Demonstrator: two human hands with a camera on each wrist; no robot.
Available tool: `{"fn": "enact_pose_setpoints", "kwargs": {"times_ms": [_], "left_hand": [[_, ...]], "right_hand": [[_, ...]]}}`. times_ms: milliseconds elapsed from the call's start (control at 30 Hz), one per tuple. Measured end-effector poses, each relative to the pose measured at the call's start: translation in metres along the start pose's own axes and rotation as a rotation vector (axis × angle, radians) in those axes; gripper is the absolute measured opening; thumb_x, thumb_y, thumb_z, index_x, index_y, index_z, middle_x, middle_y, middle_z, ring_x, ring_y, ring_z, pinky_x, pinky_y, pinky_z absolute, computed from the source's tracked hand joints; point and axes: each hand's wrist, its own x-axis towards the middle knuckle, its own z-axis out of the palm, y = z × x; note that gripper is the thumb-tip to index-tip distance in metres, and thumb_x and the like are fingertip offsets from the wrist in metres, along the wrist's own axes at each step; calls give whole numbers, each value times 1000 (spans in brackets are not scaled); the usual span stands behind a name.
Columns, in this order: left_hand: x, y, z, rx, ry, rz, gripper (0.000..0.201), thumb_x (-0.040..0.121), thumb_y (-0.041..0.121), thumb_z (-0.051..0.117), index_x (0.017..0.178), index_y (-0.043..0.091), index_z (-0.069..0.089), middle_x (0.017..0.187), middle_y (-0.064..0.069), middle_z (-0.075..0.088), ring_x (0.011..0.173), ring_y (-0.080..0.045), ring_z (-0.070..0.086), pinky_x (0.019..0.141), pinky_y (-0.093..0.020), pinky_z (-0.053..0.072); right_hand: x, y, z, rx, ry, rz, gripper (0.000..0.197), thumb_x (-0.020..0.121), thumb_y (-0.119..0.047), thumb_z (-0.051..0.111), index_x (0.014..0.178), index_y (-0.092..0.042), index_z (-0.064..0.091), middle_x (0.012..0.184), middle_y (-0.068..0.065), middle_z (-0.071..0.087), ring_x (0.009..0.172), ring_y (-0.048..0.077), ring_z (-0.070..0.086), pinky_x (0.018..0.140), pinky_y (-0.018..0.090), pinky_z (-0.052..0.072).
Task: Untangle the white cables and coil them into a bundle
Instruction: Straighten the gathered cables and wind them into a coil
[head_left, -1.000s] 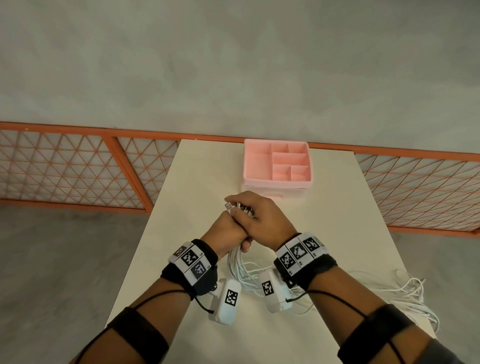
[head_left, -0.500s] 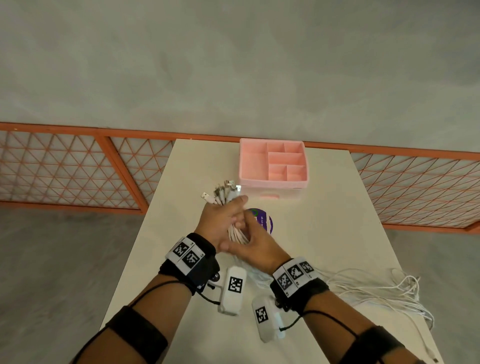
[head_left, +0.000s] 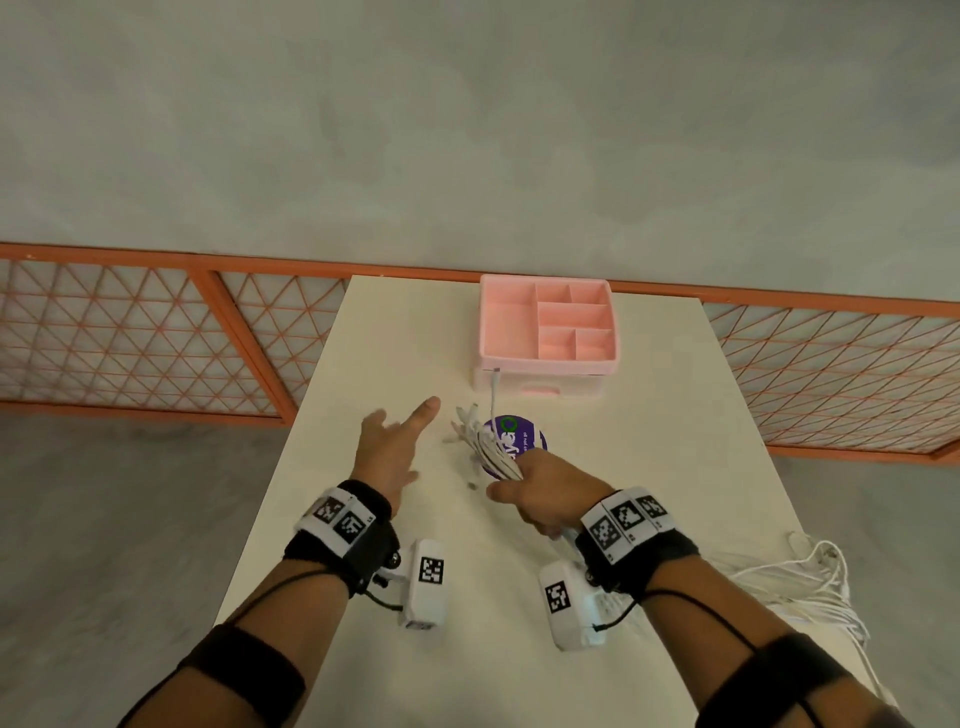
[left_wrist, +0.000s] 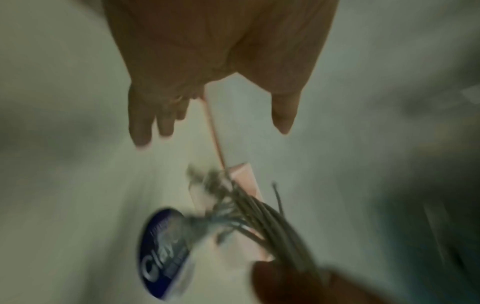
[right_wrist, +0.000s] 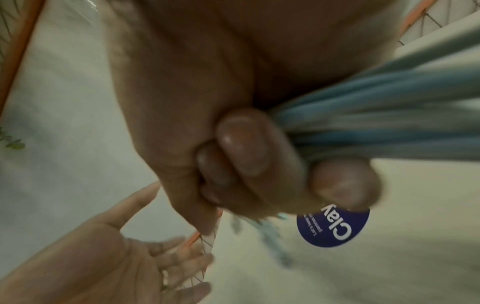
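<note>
My right hand (head_left: 540, 491) grips a bundle of white cables (head_left: 485, 444) in its fist above the middle of the table (head_left: 395, 332). Their plug ends fan out past the fist, one sticking up toward the pink box. In the right wrist view the fingers (right_wrist: 246, 148) are curled round the cable bundle (right_wrist: 376, 115). The cables' long tails (head_left: 789, 582) trail over the table's right edge. My left hand (head_left: 395, 441) hovers to the left of the bundle with fingers spread, holding nothing. The left wrist view shows the same open palm (left_wrist: 207, 61) and the blurred cable ends (left_wrist: 233, 205).
A pink compartment box (head_left: 548, 332) with a drawer stands at the table's far edge. A round purple clay tub (head_left: 519, 441) sits just under the held cables. An orange lattice railing (head_left: 156, 332) runs behind the table, with grey floor around it.
My left hand has let go of the cables and spread out to the left. The right hand now holds the bundle alone and has moved right, over the purple tub.
</note>
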Motion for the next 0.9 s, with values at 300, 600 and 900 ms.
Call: {"fn": "enact_pose_setpoints", "kwargs": {"times_ms": [300, 600, 900], "left_hand": [[-30, -15, 27, 568, -763, 464, 25, 84, 38, 74, 97, 16, 70, 86, 2, 73, 79, -11, 69, 81, -32, 55], [-50, -27, 46, 480, -920, 209, 28, 90, 25, 72, 65, 17, 63, 58, -5, 61, 49, -18, 55, 55, -29, 50], [-71, -9, 66, 68, -925, 91, 44, 95, 35, 60, 59, 17, 43, 45, 0, 33, 42, -15, 39, 75, -44, 53]], "right_hand": [[-23, -22, -20, -372, -297, 72, 18, 86, -29, 67, 83, -14, 57, 59, 3, 49, 42, 15, 40, 43, 21, 34], [-37, -34, -78, -290, -259, -152, 26, 76, -28, 81, 84, -5, 72, 56, 3, 47, 45, 14, 37, 44, 24, 29], [-33, -32, -103, -38, -49, -427, 19, 73, -11, 84, 82, 1, 72, 62, 15, 57, 51, 15, 44, 47, 26, 35]]}}
